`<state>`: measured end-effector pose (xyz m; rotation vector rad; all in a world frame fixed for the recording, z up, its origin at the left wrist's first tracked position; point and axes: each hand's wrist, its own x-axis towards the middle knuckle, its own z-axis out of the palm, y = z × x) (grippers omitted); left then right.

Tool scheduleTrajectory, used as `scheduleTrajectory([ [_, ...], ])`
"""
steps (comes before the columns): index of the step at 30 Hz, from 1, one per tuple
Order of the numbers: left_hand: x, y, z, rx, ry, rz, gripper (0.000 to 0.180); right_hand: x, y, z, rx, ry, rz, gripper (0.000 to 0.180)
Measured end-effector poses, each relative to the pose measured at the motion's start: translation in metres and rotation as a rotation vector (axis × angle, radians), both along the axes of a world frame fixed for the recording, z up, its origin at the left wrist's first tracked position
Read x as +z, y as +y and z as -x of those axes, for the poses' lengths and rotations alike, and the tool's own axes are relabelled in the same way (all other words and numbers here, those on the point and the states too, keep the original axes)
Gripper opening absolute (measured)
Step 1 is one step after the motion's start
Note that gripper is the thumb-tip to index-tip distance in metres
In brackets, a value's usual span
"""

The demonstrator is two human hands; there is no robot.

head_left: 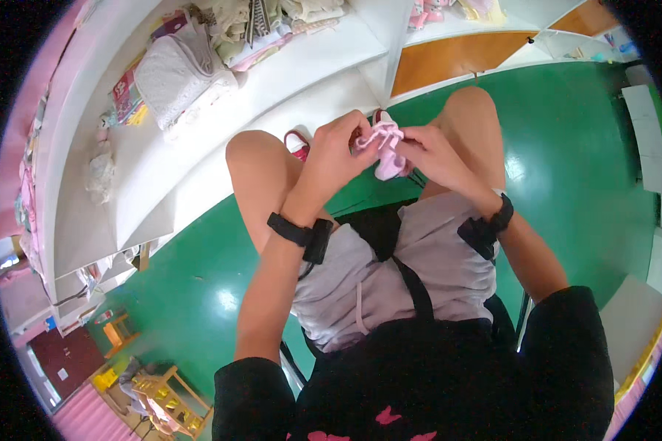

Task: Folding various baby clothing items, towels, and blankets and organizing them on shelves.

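Between my hands, above my knees, is a small soft pink cloth item (pixel 388 163) with a gathered upper edge; its lower end hangs down, rounded like a baby sock, though I cannot tell its exact kind. My left hand (pixel 337 153) pinches its upper left edge with bent fingers. From the other side, my right hand (pixel 435 156) grips its upper right edge between thumb and fingers. Parts of the fingertips are hidden by the cloth and by each other.
White shelving (pixel 287 95) curves along the front and left, holding a folded white knitted cloth (pixel 175 73) and other textiles. An orange-brown cabinet panel (pixel 456 60) stands ahead. Green floor (pixel 566 176) lies around my seat. A wooden chair (pixel 171 400) is at the lower left.
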<state>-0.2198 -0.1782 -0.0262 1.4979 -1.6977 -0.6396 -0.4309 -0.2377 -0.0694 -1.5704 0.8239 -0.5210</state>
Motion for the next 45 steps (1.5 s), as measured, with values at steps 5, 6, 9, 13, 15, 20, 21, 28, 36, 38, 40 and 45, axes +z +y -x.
scheduleTrajectory([
  [5, -0.003, -0.001, 0.008, -0.109, 0.364, -0.13, 0.021, -0.005, -0.005, 0.005, -0.042, -0.032, -0.114, 0.026],
  [6, -0.005, -0.002, 0.01, -0.123, 0.484, -0.174, 0.019, -0.008, -0.005, 0.006, -0.071, -0.034, -0.135, 0.026],
  [9, -0.007, 0.0, 0.008, -0.161, 0.477, -0.186, 0.019, -0.013, -0.005, 0.002, -0.106, -0.063, -0.104, 0.025],
  [13, -0.018, -0.002, 0.004, -0.183, 0.469, -0.161, 0.026, 0.006, 0.002, -0.001, -0.064, -0.069, -0.075, 0.023],
  [15, -0.019, 0.0, 0.004, -0.176, 0.457, -0.228, 0.029, 0.013, 0.004, -0.001, -0.02, -0.09, -0.159, 0.023],
  [20, -0.01, -0.001, 0.005, -0.138, 0.359, -0.276, 0.036, 0.012, 0.004, -0.003, 0.068, -0.09, -0.026, 0.028],
  [21, -0.009, -0.002, 0.004, -0.115, 0.372, -0.278, 0.038, 0.013, 0.004, -0.005, 0.081, -0.117, 0.037, 0.032],
  [28, -0.005, 0.001, 0.006, -0.121, 0.257, -0.288, 0.054, 0.014, 0.011, -0.005, 0.137, -0.052, 0.089, 0.041],
  [36, -0.012, 0.001, 0.001, -0.124, 0.172, -0.348, 0.057, 0.006, 0.006, -0.003, 0.034, 0.005, 0.082, 0.037],
  [38, -0.013, 0.001, 0.002, -0.131, 0.157, -0.352, 0.058, -0.001, 0.005, -0.001, 0.025, -0.021, 0.106, 0.041],
  [40, -0.014, 0.002, 0.004, -0.177, 0.277, -0.4, 0.056, 0.002, 0.007, -0.002, 0.015, -0.042, 0.128, 0.044],
  [45, -0.023, 0.002, -0.004, -0.186, 0.237, -0.347, 0.044, 0.025, 0.013, -0.01, 0.137, 0.002, 0.185, 0.048],
])
